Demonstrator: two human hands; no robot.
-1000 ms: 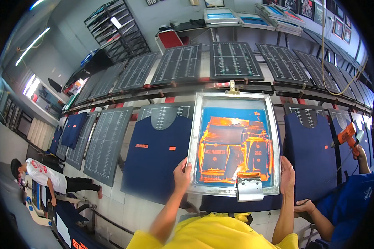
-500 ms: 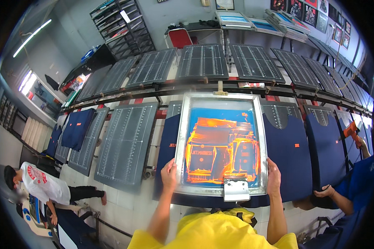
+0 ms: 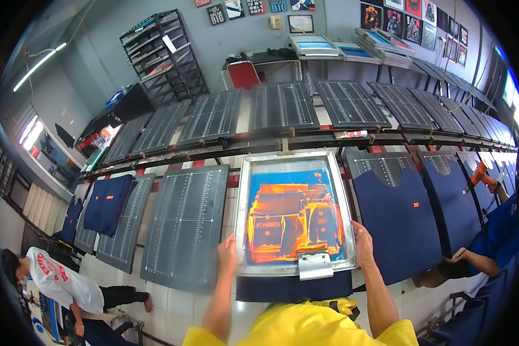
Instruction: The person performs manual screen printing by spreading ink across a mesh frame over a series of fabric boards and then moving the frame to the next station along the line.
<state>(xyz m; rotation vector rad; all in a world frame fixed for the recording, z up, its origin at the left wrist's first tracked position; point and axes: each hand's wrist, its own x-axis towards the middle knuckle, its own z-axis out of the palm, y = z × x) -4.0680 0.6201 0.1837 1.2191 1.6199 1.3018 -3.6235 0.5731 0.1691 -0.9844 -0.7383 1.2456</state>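
A screen printing frame (image 3: 346,216) with silvery metal sides is between my hands, its blue mesh smeared with orange ink. My left hand (image 3: 227,254) grips its left side near the lower corner. On the opposite side, my right hand (image 3: 363,245) holds the edge, fingers against the metal. A metal-handled squeegee (image 3: 315,267) rests at the near end of the screen. Beneath the frame, a navy fabric piece (image 3: 294,290) shows past the near edge; the rest is covered. Whether the frame touches the board below cannot be told.
Right of the frame, a navy piece (image 3: 392,225) with a small orange print lies on a board. A co-worker's hand (image 3: 493,184) holds an orange heat gun (image 3: 480,173). A bare grey board (image 3: 184,225) stands left. Another person (image 3: 60,282) is at lower left.
The frame has shifted left with both my hands, off the right-hand navy piece and over the one beside it. The view has tilted up, and the co-worker's heat gun has moved slightly.
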